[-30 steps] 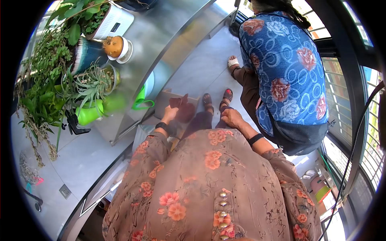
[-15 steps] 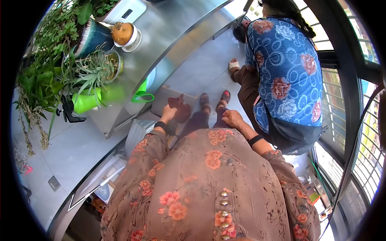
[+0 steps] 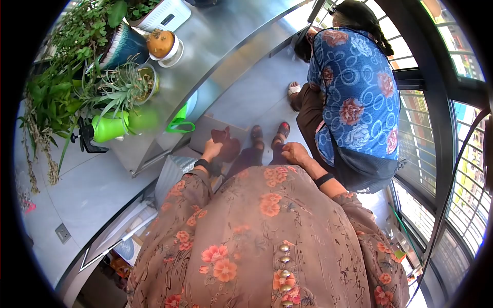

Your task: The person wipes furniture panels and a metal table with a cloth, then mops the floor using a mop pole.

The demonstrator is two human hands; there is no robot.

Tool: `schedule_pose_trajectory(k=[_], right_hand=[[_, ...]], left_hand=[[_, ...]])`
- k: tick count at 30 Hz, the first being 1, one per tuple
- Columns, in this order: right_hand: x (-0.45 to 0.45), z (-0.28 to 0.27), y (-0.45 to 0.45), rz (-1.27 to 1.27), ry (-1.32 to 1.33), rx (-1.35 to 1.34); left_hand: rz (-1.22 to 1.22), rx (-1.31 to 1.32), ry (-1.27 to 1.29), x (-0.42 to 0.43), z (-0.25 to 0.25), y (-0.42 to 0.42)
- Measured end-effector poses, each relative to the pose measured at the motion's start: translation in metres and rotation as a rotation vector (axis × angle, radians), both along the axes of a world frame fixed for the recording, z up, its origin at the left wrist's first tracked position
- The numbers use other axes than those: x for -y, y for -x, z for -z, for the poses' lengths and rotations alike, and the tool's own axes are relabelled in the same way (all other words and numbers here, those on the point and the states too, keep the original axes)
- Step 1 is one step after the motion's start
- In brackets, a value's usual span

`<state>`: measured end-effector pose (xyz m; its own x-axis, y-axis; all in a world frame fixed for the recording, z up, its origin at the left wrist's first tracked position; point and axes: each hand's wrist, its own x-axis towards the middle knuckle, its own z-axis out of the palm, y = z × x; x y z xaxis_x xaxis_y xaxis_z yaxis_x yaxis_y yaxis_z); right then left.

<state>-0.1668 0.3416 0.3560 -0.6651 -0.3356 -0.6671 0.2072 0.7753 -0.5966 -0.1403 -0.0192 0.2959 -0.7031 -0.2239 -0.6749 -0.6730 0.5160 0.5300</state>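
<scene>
No text, brand or number can be read. Small dark label (image 3: 167, 19) seen on side of white planter (image 3: 178, 11); marking too small to be made out. Well below planter, dark script-like strokes (image 3: 328, 241) printed on brown flowered blouse (image 3: 246, 205); no letters can be recognised in them. Far right of planter, coloured patches seen beyond window bars (image 3: 465, 195), too blurred to be read.

I see pale tiled floor (image 3: 262, 84) on both sides of the shiny metal table (image 3: 215, 33), and bright, dark-framed, barred windows (image 3: 420, 131) opposite it.
</scene>
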Motion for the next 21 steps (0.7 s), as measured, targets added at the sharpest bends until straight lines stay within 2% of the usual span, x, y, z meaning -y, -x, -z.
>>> schedule_pose_trajectory(k=[8,14,16,21], right_hand=[[-0.004,-0.001,0.007,0.032,0.043,-0.045],[-0.004,-0.008,0.015,-0.010,0.016,-0.055],[-0.004,-0.018,0.019,0.059,0.096,-0.039],[-0.004,-0.018,0.025,0.024,0.040,-0.087]], left_hand=[[-0.013,0.005,-0.020,0.003,0.004,0.002],[0.001,0.020,0.024,-0.003,-0.014,0.015],[-0.001,0.010,0.014,-0.003,-0.015,0.018],[-0.016,0.012,0.006,0.000,-0.016,0.024]])
